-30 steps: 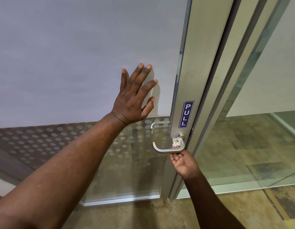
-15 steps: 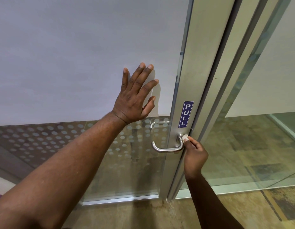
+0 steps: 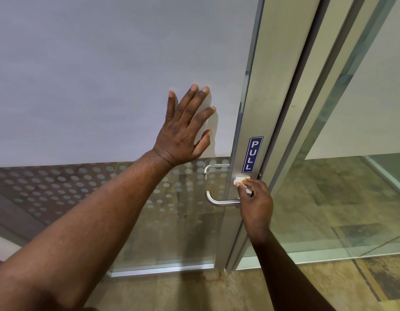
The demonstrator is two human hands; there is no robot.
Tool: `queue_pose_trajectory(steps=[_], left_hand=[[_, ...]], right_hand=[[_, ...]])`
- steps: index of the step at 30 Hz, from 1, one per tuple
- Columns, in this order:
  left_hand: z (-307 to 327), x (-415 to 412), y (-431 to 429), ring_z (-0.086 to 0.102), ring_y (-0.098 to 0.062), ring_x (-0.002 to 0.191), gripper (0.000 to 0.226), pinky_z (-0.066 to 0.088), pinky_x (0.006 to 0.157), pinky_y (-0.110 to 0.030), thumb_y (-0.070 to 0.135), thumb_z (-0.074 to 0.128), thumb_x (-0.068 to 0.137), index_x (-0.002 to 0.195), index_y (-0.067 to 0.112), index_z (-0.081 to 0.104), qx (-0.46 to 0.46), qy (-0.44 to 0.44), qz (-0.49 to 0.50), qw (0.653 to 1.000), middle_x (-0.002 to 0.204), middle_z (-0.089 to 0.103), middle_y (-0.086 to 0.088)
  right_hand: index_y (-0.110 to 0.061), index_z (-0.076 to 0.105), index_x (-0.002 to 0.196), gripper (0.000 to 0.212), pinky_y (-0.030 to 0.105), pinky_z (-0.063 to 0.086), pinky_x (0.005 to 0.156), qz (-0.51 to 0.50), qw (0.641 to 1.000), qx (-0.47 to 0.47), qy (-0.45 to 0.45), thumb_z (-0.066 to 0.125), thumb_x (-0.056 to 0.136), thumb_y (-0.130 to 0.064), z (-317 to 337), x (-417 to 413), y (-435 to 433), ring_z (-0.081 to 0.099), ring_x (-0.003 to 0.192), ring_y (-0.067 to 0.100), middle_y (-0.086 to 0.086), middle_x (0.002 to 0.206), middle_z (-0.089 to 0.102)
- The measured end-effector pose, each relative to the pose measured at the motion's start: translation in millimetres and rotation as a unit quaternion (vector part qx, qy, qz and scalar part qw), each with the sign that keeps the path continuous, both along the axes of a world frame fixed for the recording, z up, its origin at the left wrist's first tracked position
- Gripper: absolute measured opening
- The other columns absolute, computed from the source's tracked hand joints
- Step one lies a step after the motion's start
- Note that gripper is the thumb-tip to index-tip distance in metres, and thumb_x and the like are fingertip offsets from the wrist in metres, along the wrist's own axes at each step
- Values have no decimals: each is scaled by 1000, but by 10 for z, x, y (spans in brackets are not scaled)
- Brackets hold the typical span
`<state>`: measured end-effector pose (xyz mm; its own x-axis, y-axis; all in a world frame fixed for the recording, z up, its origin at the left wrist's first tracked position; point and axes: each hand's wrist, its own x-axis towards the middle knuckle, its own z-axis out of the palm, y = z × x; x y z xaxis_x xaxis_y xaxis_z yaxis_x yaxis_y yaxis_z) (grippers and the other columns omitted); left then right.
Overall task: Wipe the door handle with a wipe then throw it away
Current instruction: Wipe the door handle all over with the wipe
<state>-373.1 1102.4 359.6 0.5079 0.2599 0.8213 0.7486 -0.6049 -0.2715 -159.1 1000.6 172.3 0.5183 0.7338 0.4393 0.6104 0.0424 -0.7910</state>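
A brushed metal lever door handle point(image 3: 219, 201) sticks out to the left from the aluminium door stile point(image 3: 259, 108). My right hand point(image 3: 256, 204) pinches a small white wipe point(image 3: 239, 181) and presses it against the stile at the base of the handle, just under the blue PULL sign point(image 3: 252, 154). My left hand point(image 3: 184, 131) lies flat on the frosted glass door panel, fingers spread, holding nothing. The handle's right end is hidden behind my right hand.
A second handle point(image 3: 213, 168) shows through the dotted glass on the far side. A glass side panel point(image 3: 342, 198) stands to the right of the door frame. Patterned brown flooring point(image 3: 205, 292) runs below.
My right hand rose from under the handle, turned over, and carried the wipe up to the handle's base on the stile. My left hand stayed flat on the glass.
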Motion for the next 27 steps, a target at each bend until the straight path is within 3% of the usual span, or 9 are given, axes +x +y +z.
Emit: queue_pose_trajectory(steps=[5,8,12,15,17,18,20,23,27], left_hand=[[4,8,1,23,-40,152,57,-7,126,-54,32,62,92,144,15,46,-1,0,4,1000,161,35,-23],[8,12,-10,25,-41,152,57,-7,126,-54,31,63,92,144,14,46,1,-1,4,1000,160,36,-24],[7,4,-17,26,-42,151,57,-6,126,-55,29,63,91,143,13,47,0,0,2,1000,159,38,-25],[10,1,-15,27,-42,151,56,-6,126,-55,30,62,92,143,13,47,4,-3,0,1000,159,39,-25],[7,5,-14,26,-42,151,55,-6,126,-55,30,61,93,143,13,47,3,-4,-1,1000,159,38,-25],[5,7,-14,26,-42,151,55,-6,126,-55,30,61,93,143,13,47,1,-5,-1,1000,159,38,-25],[2,11,-12,26,-42,151,56,-6,125,-55,30,61,93,143,13,47,-1,-5,0,1000,159,38,-25],[4,12,-10,26,-42,151,56,-6,125,-55,30,63,92,143,13,48,-1,-4,1,1000,159,38,-25],[-4,10,1,26,-43,151,56,-6,126,-56,29,63,91,142,13,48,3,-3,-2,1000,159,38,-25]], right_hand=[[-28,78,98,14,35,40,79,-35,972,-66,-223,74,86,-30,77,26,38,61,96,21,-7,107,70],[-28,78,95,12,37,43,81,-45,967,-95,-232,74,84,-30,141,18,56,62,95,22,-5,103,71],[-25,74,84,6,36,55,74,-71,995,-70,29,74,81,-31,200,31,62,67,78,16,-7,88,71],[-24,73,81,6,31,58,69,-91,975,-69,190,77,79,-27,162,95,96,65,65,-1,-13,73,71],[-18,76,87,7,23,57,64,-94,957,-59,267,78,80,-18,95,138,100,64,59,-4,-11,73,72],[-14,77,90,10,17,54,59,-93,944,-56,312,78,81,-14,48,152,96,64,57,-4,-6,75,74],[-10,77,96,12,18,52,58,-79,901,-50,423,74,85,-8,-40,169,73,66,60,3,1,78,75],[-10,71,98,11,29,56,67,-43,813,-56,577,70,90,-5,-94,171,33,71,72,18,7,85,75],[-3,67,110,17,40,57,85,6,735,-83,673,65,93,0,-185,112,4,73,85,25,15,99,74]])
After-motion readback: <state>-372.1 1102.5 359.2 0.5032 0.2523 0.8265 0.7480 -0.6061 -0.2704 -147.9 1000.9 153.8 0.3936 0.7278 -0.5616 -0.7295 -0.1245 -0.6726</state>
